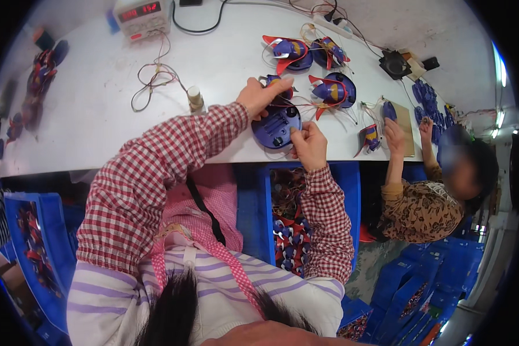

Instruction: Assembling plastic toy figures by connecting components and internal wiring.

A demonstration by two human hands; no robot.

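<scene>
Above the white table's front edge I hold a blue-purple plastic toy base (274,130), with what looks like a battery compartment facing up. My left hand (258,98) grips its far end, where a small blue and red toy figure (269,81) joined by thin wires shows partly behind my fingers. My right hand (309,145) pinches the near right edge of the base between thumb and fingers. Just beyond lie several similar toys, among them a blue toy with red wings (332,91) and another winged toy (289,52). Thin wires run between them.
At the back left stands a power supply (142,18) with a red display and a looped cable. A small pale bottle (195,99) is beside my left sleeve. A blue bin (291,245) of toy parts stands below the table. A co-worker (424,199) works at the right.
</scene>
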